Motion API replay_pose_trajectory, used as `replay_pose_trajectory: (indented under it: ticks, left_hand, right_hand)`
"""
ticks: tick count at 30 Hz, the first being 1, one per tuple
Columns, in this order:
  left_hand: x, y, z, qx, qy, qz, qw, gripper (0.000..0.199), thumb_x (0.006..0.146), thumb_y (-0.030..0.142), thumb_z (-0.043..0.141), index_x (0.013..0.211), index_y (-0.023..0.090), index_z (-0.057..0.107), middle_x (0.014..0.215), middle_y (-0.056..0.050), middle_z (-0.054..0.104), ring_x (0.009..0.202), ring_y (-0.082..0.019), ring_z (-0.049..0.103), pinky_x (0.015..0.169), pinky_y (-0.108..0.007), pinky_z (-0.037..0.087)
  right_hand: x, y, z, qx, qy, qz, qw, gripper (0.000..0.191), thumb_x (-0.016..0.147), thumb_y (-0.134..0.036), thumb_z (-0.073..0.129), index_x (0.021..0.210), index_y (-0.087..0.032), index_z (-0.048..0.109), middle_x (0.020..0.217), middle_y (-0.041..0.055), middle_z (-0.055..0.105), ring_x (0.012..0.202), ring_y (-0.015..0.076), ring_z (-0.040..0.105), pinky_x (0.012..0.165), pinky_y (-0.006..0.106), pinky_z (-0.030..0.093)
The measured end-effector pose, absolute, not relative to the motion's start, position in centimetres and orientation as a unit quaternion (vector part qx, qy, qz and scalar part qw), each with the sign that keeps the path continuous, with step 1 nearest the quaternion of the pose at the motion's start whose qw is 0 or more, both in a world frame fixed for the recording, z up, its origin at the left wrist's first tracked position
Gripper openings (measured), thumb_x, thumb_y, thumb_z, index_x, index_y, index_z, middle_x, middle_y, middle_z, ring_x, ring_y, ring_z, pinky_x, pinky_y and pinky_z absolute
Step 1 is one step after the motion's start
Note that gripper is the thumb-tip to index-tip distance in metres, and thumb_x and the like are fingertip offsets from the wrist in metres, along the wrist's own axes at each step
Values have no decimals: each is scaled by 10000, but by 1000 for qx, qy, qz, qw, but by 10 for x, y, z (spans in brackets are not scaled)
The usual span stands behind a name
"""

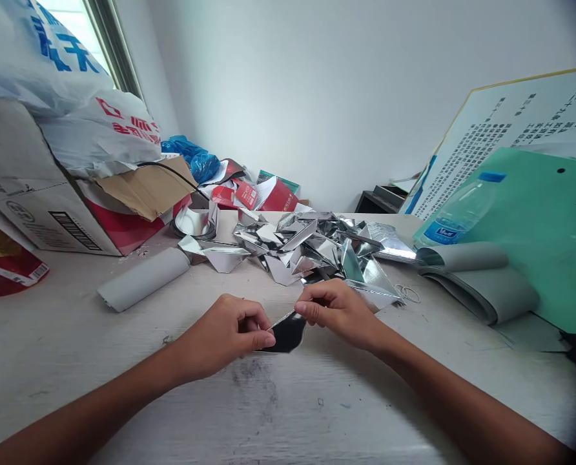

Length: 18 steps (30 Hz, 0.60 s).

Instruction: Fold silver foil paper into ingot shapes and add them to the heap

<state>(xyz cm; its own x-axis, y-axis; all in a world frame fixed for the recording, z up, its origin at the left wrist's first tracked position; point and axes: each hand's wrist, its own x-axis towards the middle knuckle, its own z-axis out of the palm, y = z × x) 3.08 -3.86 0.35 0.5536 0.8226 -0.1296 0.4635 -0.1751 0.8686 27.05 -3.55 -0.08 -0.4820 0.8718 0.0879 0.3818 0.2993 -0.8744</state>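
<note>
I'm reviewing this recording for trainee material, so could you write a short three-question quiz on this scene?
1. Which is nearer the pile of silver foil scraps: the left hand or the right hand?
2. True or false: the dark shiny foil piece between the hands lies inside a cardboard box.
3. Fill in the blank: the cap of the plastic water bottle is ____.

Key: 1. right hand; 2. false; 3. blue.

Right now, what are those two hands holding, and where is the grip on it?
The left hand and right hand hold a shiny dark piece of foil. The left grips its left end, and the right grips its upper right edge.
</note>
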Motion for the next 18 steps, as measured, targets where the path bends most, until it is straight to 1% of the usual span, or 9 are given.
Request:
replay_pose_trajectory:
  ticks: [2, 6, 9, 12, 15, 18]
  left_hand:
    - [30, -39, 3, 737, 434, 184, 484, 200, 821, 351, 700, 791, 153, 695, 559, 37, 560, 505, -71, 475, 484, -192, 347]
    - [29, -39, 3, 719, 432, 187, 511, 234, 813, 383, 703, 805, 150, 688, 634, 18, 584, 556, -87, 507, 498, -197, 407]
    - [30, -40, 5, 702, 427, 191, 537, 209, 801, 357, 704, 793, 150, 673, 655, 20, 571, 566, -85, 497, 490, -193, 416]
    - [32, -41, 7, 698, 427, 190, 543, 190, 800, 327, 694, 758, 148, 646, 666, 21, 569, 559, -78, 488, 482, -189, 403]
    - [33, -41, 7, 699, 431, 181, 541, 164, 808, 302, 680, 787, 146, 634, 654, 31, 557, 552, -76, 501, 492, -188, 389]
    - [32, -40, 7, 697, 430, 184, 544, 153, 815, 294, 669, 840, 145, 646, 678, 29, 561, 572, -77, 520, 510, -188, 388]
  right_hand:
    - [270, -35, -1, -438, -728, 437, 295, 566, 813, -598, 640, 715, -42, 608, 620, 25, 521, 578, -28, 423, 531, 91, 299]
    - [268, -35, -5, -461, -666, 500, 307, 602, 762, -643, 661, 697, -56, 542, 568, 12, 462, 518, -22, 384, 491, 116, 267]
    - [267, -34, -8, -461, -619, 548, 323, 630, 711, -659, 689, 661, -69, 471, 530, -4, 410, 472, -24, 333, 465, 128, 226]
    - [267, -32, -10, -462, -610, 556, 325, 669, 705, -685, 680, 626, -76, 415, 512, -6, 392, 457, -25, 322, 458, 132, 221]
    - [268, -30, -11, -473, -614, 543, 324, 688, 709, -706, 675, 634, -72, 419, 513, -6, 402, 462, -25, 341, 459, 126, 238]
    - [271, -28, -12, -466, -585, 574, 334, 680, 681, -701, 708, 708, -73, 450, 545, -10, 426, 477, -18, 373, 462, 124, 259]
